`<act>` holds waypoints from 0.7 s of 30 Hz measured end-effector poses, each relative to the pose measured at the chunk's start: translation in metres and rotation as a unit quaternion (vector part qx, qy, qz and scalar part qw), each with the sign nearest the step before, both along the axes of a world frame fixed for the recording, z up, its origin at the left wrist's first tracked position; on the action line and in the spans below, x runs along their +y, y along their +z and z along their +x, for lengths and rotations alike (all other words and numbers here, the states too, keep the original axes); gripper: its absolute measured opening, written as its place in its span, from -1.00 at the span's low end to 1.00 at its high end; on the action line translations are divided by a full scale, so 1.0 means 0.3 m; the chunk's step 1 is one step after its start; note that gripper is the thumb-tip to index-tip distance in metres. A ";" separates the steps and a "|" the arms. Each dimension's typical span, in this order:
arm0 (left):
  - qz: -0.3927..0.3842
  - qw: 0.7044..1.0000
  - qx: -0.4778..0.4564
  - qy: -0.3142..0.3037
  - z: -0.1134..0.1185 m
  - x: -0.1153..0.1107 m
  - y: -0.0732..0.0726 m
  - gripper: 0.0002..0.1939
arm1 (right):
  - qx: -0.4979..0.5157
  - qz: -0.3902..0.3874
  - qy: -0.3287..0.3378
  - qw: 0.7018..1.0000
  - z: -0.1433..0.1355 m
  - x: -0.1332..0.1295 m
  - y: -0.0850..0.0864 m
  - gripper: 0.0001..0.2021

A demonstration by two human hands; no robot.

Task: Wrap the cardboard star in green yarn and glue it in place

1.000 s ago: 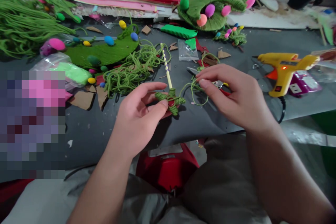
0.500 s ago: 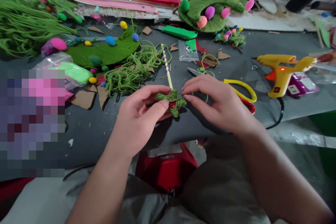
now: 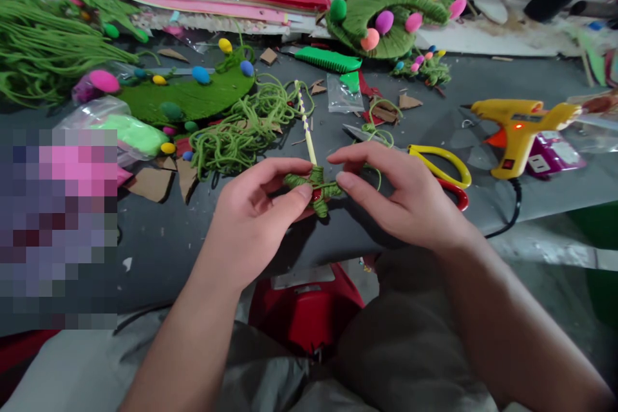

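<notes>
A small star-like piece wrapped in green yarn (image 3: 320,206), with a red centre partly hidden, is between my hands over the table's front part. My left hand (image 3: 258,215) pinches it from the left, thumb on top. My right hand (image 3: 391,187) is at its right side, index finger and thumb apart, thumb tip close to the wrapped arm; whether it touches the yarn strand I cannot tell. A pale patterned stick (image 3: 309,135) extends away just behind the piece. Loose green yarn (image 3: 232,141) lies in a tangle to the left.
Scissors with yellow and red handles (image 3: 447,167) lie right of my right hand. Beyond them is a yellow glue gun (image 3: 519,132) with its cord. A green cutter (image 3: 328,59), cardboard scraps (image 3: 152,183) and green decorated crescents (image 3: 193,98) lie around. A blurred patch covers the left edge.
My right index finger has lifted and spread from the thumb, away from the strand at the wrapped piece. My left hand keeps its hold.
</notes>
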State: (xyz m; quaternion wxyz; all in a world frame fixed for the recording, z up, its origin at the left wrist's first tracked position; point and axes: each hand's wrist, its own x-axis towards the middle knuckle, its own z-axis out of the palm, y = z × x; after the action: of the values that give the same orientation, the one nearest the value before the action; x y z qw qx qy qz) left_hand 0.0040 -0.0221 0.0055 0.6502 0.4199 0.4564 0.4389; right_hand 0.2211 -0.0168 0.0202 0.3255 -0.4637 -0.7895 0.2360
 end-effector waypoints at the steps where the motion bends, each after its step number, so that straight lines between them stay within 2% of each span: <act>1: 0.003 1.000 0.005 0.003 0.000 0.000 -0.001 -0.79 | 0.002 0.000 -0.001 1.000 0.000 0.000 0.002 -0.79; 9: 0.012 1.000 0.010 0.017 0.009 -0.001 -0.008 -0.84 | -0.005 0.036 0.048 0.998 -0.005 -0.007 0.018 -0.91; 18: 0.024 0.998 0.060 0.026 0.016 -0.003 0.002 -0.80 | -0.100 0.100 0.036 0.989 -0.032 -0.034 0.023 -0.84; 21: 0.023 0.998 0.059 0.021 0.016 -0.005 0.004 -0.81 | -0.098 0.102 0.024 0.990 -0.044 -0.035 0.020 -0.79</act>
State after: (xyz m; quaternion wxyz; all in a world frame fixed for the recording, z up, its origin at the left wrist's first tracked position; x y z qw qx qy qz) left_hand 0.0089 -0.0237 0.0067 0.6033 0.4502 0.4920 0.4373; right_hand 0.2078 -0.0273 0.0261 0.2863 -0.4295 -0.8486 0.1158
